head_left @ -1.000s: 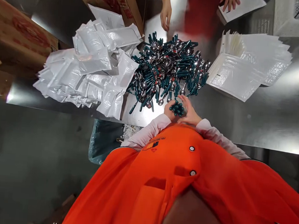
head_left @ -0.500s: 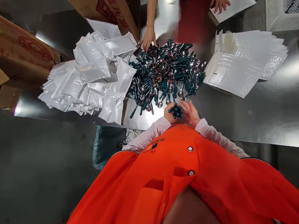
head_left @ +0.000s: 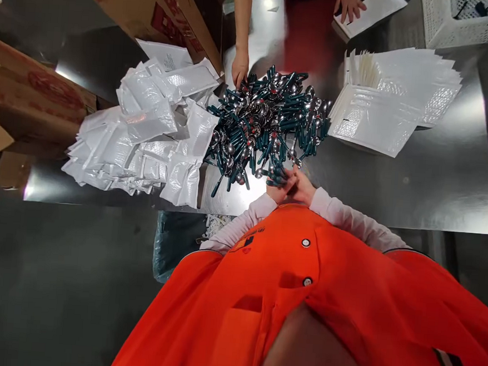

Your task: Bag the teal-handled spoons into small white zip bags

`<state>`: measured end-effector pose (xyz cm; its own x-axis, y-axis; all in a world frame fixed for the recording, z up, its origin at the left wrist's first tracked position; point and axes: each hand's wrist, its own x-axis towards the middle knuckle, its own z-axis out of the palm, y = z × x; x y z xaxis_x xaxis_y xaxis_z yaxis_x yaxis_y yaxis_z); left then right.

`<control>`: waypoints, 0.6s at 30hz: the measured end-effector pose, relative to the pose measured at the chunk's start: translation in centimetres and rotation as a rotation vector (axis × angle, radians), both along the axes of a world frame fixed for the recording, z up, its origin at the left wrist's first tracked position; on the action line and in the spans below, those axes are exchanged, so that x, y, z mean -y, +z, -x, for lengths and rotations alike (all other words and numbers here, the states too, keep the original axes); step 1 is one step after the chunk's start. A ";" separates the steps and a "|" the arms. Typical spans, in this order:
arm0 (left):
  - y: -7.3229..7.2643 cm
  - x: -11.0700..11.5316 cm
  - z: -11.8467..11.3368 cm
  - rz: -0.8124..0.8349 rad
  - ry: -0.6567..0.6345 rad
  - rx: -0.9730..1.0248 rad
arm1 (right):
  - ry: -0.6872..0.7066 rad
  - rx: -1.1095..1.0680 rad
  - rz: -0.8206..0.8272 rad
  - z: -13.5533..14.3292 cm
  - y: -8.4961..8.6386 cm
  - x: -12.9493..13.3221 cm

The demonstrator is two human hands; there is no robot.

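Observation:
My left hand is wrapped round a bunch of spoons, their dark green handle ends pointing forward and to the left. Pressed against it from the right is my right hand, its fingers closed at the bunch; what they grip is too small to tell. Just beyond both hands, a large heap of metal spoons with green handles spreads over the steel table.
White padded envelopes are piled at the left, and stacked ones lie at the right. Another person's hand reaches into the heap; their other hand rests on a white stack. Cardboard boxes stand left; a white basket is upper right.
My right hand has closed in against my left. The bunch has tipped from pointing at the camera to lying forward and left. The other person's fingers have drawn together at the heap.

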<state>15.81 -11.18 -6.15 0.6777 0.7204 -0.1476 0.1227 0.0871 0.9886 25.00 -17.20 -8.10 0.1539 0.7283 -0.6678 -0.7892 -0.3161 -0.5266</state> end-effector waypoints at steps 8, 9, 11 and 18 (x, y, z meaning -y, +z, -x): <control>2.9 -4.4 -0.3 0.371 0.303 0.292 | -0.011 0.038 -0.165 -0.4 3.1 -0.2; 3.4 -4.7 -0.2 0.394 0.307 0.289 | -0.042 0.058 -0.135 -0.4 3.2 0.1; 4.2 -5.1 0.0 0.421 0.309 0.275 | -0.085 0.098 -0.095 -0.5 3.4 0.7; 3.4 -5.7 0.2 0.418 0.244 0.334 | -0.020 0.008 -0.034 -0.4 3.5 1.6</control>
<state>15.59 -5.52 -2.72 0.5585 0.7878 -0.2596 -0.2624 0.4647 0.8457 25.36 -18.79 -4.63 0.1742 0.7474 -0.6411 -0.7911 -0.2815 -0.5431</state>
